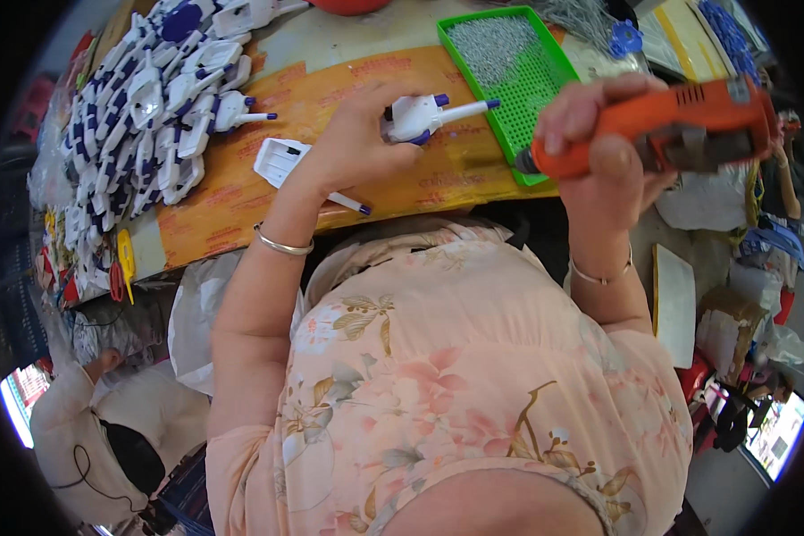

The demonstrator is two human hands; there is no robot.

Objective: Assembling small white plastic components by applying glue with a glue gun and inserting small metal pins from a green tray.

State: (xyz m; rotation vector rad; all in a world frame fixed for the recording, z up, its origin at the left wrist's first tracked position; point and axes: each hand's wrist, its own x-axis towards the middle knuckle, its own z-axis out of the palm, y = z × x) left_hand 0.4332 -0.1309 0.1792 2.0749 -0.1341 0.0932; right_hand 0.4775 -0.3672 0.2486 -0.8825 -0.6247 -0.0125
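My left hand (366,134) is closed around a white plastic part with purple ends (417,118), just above the table. A thin white stem with a purple tip sticks out of that part to the right. Beneath my left wrist lies a similar white part (280,163), partly hidden by the forearm. My right hand (603,152) grips an orange power screwdriver (679,125), held tilted, its dark nose toward the left. The nose is near the lower right corner of a green perforated tray (512,147), which holds many small silvery screws (494,46).
A big heap of white and purple plastic parts (143,107) covers the table's left side. Yellow cutters (126,255) hang at the left edge. A blue knob-like piece (625,38) sits at the back right. Another person (121,429) is at the lower left.
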